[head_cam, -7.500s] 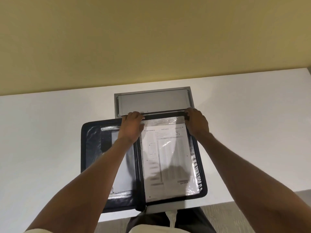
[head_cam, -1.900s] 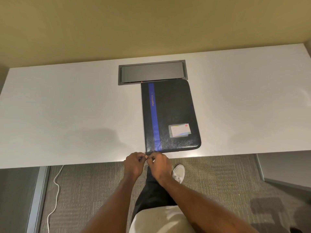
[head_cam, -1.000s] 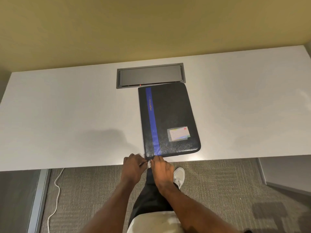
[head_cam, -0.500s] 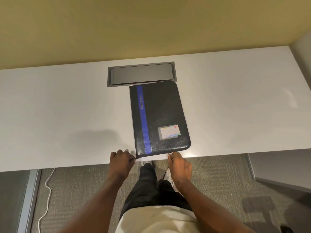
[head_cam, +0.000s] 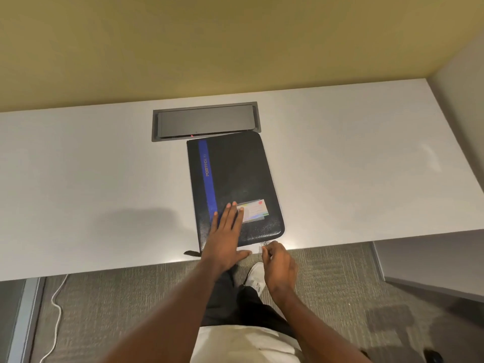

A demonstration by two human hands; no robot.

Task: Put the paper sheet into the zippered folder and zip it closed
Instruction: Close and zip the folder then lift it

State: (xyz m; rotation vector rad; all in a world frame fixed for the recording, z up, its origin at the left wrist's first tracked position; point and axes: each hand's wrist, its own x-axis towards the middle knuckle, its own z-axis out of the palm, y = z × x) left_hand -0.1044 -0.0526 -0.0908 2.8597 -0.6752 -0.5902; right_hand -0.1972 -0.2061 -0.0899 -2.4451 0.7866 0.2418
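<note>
The black zippered folder [head_cam: 235,179] with a blue stripe lies folded shut on the white desk [head_cam: 104,179], its near edge at the desk's front. A card label [head_cam: 255,210] sits on its cover. My left hand [head_cam: 225,237] lies flat, fingers spread, on the folder's near left part. My right hand [head_cam: 277,263] pinches the small metal zipper pull [head_cam: 264,244] at the folder's near edge, right of centre. A dark zipper tab [head_cam: 190,253] sticks out at the near left corner. The paper sheet is hidden inside.
A grey recessed cable hatch [head_cam: 205,121] sits in the desk just beyond the folder. A yellow wall stands behind the desk and a grey partition [head_cam: 461,100] at the right. Below are carpet, a white cable [head_cam: 56,310] and my legs and shoe.
My left hand has moved from the desk's front edge onto the folder cover and lies flat there. My right hand has closed its fingers on the zipper pull at the near edge.
</note>
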